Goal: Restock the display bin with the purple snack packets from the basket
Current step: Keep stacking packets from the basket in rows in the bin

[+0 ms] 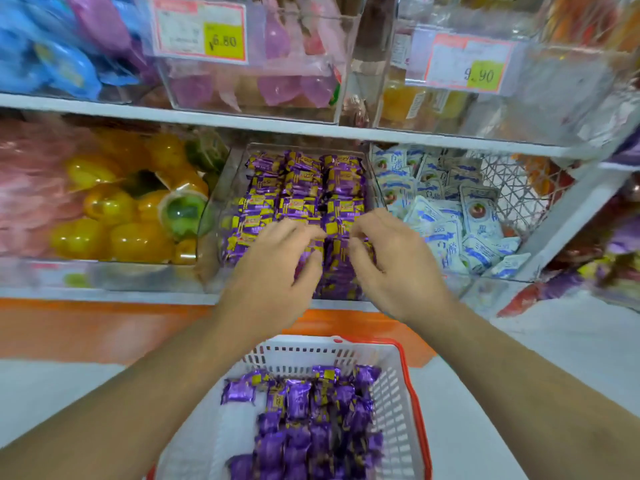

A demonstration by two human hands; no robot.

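Over the front half of the display bin (227, 188), both hands are down among the purple snack packets (298, 188). Left hand (273, 271) has its fingers curled loosely onto the top layer, thumb tucked toward the middle, and the right hand (394, 265) mirrors it just beside, fingertips bent down onto the wrappers. Honestly can't tell if either one is actually pinching a packet or just pressing on the pile, it's a bit blurry there. The two hands are near each other with a narrow gap of purple showing between them.

The bin sits on the lower shelf (104, 294), clear-walled, with packets lined up in rows right to its back wall. Left of it is a clear box of yellow and green jelly cups (114, 209), right of it a white wire basket of pale blue packets (446, 216).

Below the forearms, on the floor by the shelf's front edge, is the white basket (394, 410) with a red rim, holding more purple packets (311, 417) piled loose toward its right side. Up top, price tags reading 6.80 (199, 31) and 9.90 (467, 62).
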